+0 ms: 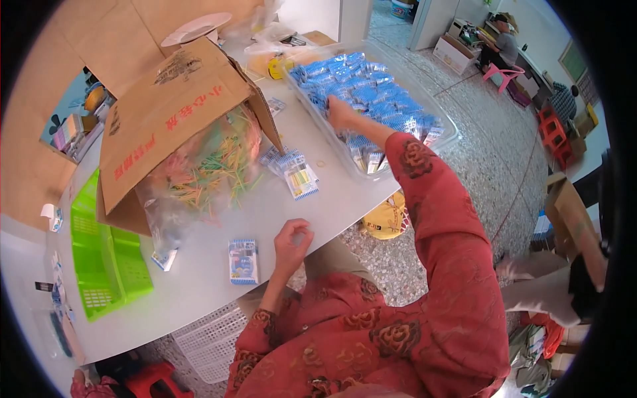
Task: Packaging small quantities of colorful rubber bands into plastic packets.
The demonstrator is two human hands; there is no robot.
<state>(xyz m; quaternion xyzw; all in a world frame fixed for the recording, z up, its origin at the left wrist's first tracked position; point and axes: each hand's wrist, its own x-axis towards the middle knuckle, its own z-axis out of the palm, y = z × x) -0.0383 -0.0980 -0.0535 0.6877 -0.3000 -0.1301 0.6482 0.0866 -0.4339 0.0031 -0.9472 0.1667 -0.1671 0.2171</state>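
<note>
My right hand reaches into a clear plastic bin filled with blue-and-white packets. Its fingers are closed against the packets near the bin's left wall; what they grip, if anything, is hidden. My left hand hovers by the table's near edge, its fingers loosely curled with a gap to the thumb and nothing visible in them. To its left, a single blue-and-white packet lies flat on the table. Several more packets lie in a loose pile between the bin and an open cardboard box.
The box lies tipped toward me, with a clear bag of small coloured sticks spilling from its mouth. A green plastic basket stands at the left. Below the table are a white crate and a yellow bag. Another person sits far right.
</note>
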